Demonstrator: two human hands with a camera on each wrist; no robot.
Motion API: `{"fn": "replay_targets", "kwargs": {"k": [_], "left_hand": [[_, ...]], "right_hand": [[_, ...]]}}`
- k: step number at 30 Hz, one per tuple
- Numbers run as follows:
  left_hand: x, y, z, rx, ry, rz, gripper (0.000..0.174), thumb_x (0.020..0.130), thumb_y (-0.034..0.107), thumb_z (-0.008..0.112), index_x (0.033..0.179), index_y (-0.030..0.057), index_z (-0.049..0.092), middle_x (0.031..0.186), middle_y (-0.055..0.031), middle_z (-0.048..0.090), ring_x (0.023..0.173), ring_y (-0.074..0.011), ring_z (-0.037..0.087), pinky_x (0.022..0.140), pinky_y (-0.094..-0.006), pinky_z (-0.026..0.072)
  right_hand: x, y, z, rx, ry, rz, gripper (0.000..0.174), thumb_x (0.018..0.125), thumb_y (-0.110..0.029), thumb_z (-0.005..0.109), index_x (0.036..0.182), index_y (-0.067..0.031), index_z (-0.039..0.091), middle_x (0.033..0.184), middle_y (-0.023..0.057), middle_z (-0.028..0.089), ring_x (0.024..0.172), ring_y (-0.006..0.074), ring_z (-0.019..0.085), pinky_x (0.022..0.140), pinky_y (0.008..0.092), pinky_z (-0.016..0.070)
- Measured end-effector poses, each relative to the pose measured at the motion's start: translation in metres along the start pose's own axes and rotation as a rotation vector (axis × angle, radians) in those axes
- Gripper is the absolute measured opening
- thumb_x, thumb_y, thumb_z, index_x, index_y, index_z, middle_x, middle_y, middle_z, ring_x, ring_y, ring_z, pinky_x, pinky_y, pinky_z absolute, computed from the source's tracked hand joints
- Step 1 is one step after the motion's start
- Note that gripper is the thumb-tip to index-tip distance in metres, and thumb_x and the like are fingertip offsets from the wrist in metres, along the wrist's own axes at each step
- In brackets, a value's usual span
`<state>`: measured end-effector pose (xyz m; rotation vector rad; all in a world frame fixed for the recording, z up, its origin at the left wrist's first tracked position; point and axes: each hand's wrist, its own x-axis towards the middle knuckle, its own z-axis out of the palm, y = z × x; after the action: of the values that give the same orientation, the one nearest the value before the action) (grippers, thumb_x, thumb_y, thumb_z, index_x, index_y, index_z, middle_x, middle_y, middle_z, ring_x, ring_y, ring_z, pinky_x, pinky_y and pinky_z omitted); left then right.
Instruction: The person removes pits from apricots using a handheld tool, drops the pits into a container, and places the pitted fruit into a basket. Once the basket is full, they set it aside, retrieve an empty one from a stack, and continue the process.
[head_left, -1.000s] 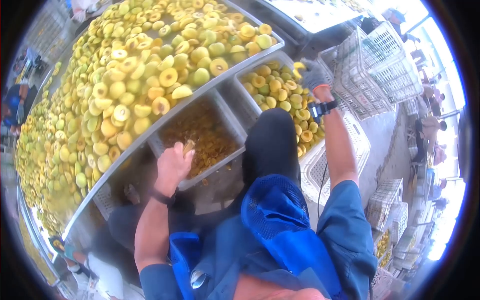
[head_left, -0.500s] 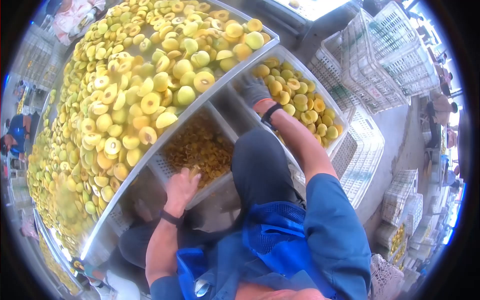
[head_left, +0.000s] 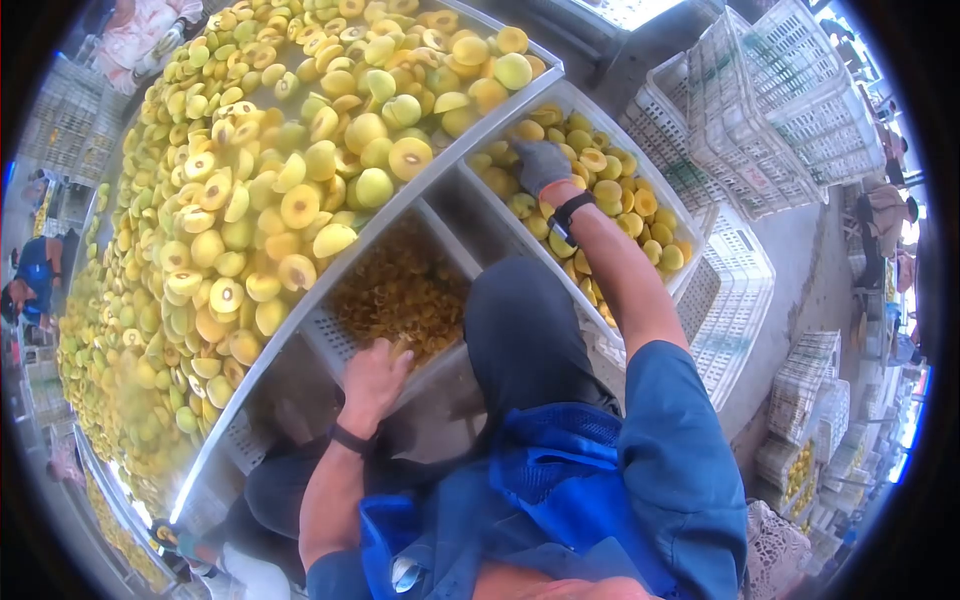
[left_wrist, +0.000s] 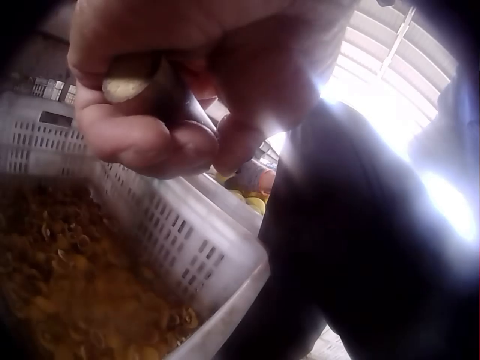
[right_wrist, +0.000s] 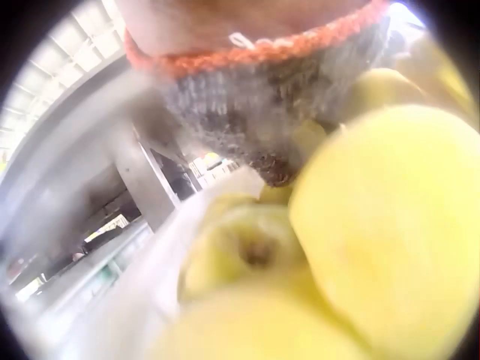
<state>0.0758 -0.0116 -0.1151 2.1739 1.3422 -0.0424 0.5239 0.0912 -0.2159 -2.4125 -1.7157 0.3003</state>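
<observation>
My bare left hand [head_left: 375,380] is above the near edge of a crate of brown scraps [head_left: 400,300]. In the left wrist view its fingers curl round a small tool with a pale rounded end [left_wrist: 127,88]; part of the tool is hidden in the hand. My right hand [head_left: 545,167], in a grey glove with an orange cuff, is down among yellow-green fruit [head_left: 600,190] in a white crate [head_left: 685,215]. Up close in the right wrist view, the glove [right_wrist: 247,112] is behind large yellow fruit [right_wrist: 394,225], which hides the fingers.
A metal-edged table [head_left: 300,310] heaped with cut fruit halves [head_left: 300,205] slopes along the left. Stacked white crates [head_left: 760,110] stand at the upper right, and another crate [head_left: 725,300] lies beside the fruit crate. My knee [head_left: 515,310] is between the crates. Other people are at the edges.
My right hand, earlier at the fruit crate's far right with a yellow piece, swung left to the crate and then shifted slightly right among the fruit. My left hand moved down slightly, still holding the tool.
</observation>
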Motion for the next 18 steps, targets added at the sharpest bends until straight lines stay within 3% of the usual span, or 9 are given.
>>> {"fn": "replay_targets", "kwargs": {"k": [2,5,8,11,15,18], "left_hand": [[-0.003,-0.001,-0.001,0.004,-0.001,-0.012,0.037,0.093,0.035,0.069,0.095,-0.0007,0.06,0.079,-0.0274,0.067,0.08,-0.0475,0.065,0.072,-0.0551,0.0512],[-0.005,0.005,-0.005,-0.001,0.006,-0.021,0.036,0.093,0.034,0.069,0.095,-0.0009,0.06,0.079,-0.0278,0.067,0.079,-0.0477,0.065,0.072,-0.0549,0.0512],[-0.004,0.005,-0.005,-0.016,0.014,-0.01,0.036,0.093,0.034,0.069,0.094,-0.0012,0.06,0.079,-0.028,0.066,0.079,-0.048,0.065,0.071,-0.0549,0.051],[-0.005,0.004,-0.007,-0.013,0.026,0.014,0.036,0.093,0.034,0.069,0.094,-0.0015,0.059,0.078,-0.028,0.066,0.079,-0.0484,0.065,0.071,-0.0549,0.051],[-0.008,0.004,-0.005,-0.03,0.027,0.02,0.037,0.093,0.034,0.069,0.094,-0.0013,0.06,0.078,-0.0277,0.067,0.079,-0.0483,0.065,0.072,-0.0547,0.0512],[-0.011,0.009,-0.007,-0.011,0.005,0.017,0.036,0.092,0.034,0.069,0.093,-0.0009,0.06,0.078,-0.0275,0.067,0.079,-0.048,0.066,0.072,-0.0546,0.0514]], "right_hand": [[-0.002,-0.01,-0.024,0.196,-0.008,0.098,0.043,0.088,-0.024,0.069,0.131,-0.0165,0.067,0.123,0.0156,0.069,0.114,0.0368,0.064,0.101,0.0461,0.0489],[-0.014,-0.011,-0.046,-0.001,0.007,0.08,0.047,0.088,-0.033,0.073,0.131,-0.0151,0.067,0.122,0.0158,0.069,0.113,0.0384,0.063,0.097,0.0469,0.0505],[-0.034,0.021,-0.044,0.107,0.448,0.1,0.048,0.086,-0.034,0.075,0.129,-0.0152,0.068,0.121,0.0152,0.069,0.115,0.037,0.063,0.096,0.0472,0.0514],[-0.069,0.047,-0.032,0.058,0.228,0.265,0.047,0.082,-0.031,0.079,0.125,-0.0132,0.069,0.123,0.0153,0.067,0.114,0.0369,0.062,0.095,0.0469,0.0518],[-0.112,0.041,-0.014,0.237,0.398,0.14,0.041,0.078,-0.022,0.081,0.115,-0.0101,0.07,0.127,0.0141,0.064,0.112,0.0388,0.061,0.101,0.0454,0.0486],[-0.12,0.019,-0.017,-0.141,0.324,-0.303,0.04,0.076,-0.014,0.079,0.115,-0.0095,0.069,0.126,0.0131,0.064,0.117,0.0382,0.058,0.102,0.0449,0.0481]]}}
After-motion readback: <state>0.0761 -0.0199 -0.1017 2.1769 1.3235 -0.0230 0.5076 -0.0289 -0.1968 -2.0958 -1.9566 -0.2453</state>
